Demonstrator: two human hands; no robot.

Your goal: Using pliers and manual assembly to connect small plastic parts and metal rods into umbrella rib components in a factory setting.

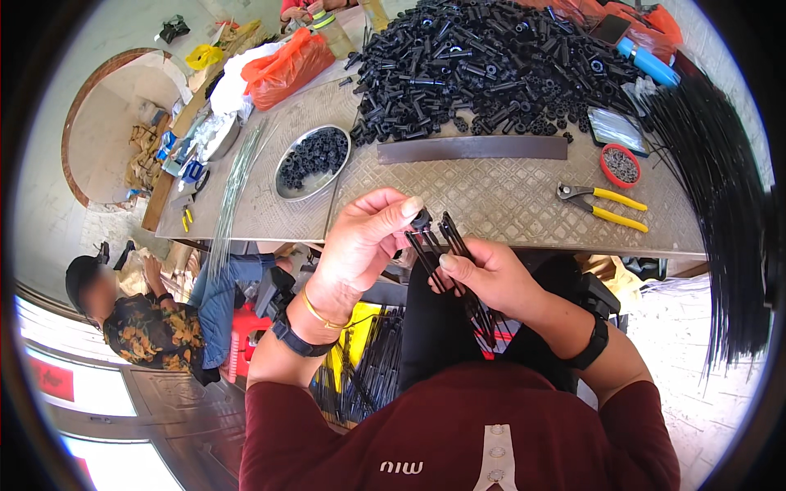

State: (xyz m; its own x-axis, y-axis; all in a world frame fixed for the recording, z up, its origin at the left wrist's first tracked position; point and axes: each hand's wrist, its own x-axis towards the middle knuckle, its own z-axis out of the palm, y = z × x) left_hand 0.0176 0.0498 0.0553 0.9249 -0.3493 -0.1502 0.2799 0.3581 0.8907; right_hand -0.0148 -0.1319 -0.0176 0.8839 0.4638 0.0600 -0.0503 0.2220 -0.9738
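Note:
My left hand [360, 237] is raised just off the table's near edge. Its thumb and fingers pinch a small round black plastic part [422, 219]. Beside it, my right hand [501, 277] is closed round a bunch of thin black umbrella ribs [481, 319], the thumb lying across them. The ribs' upper ends fan out close to the black part; whether any is joined to it I cannot tell. The lower ends hang over my lap.
On the table [508, 200] lie a heap of black plastic parts [467, 74], a brown bar [471, 149], yellow-handled pliers [618, 214], a red dish [607, 170] and a metal bowl [288, 193]. Long black rods [720, 221] hang at right. Another person [155, 340] sits at left.

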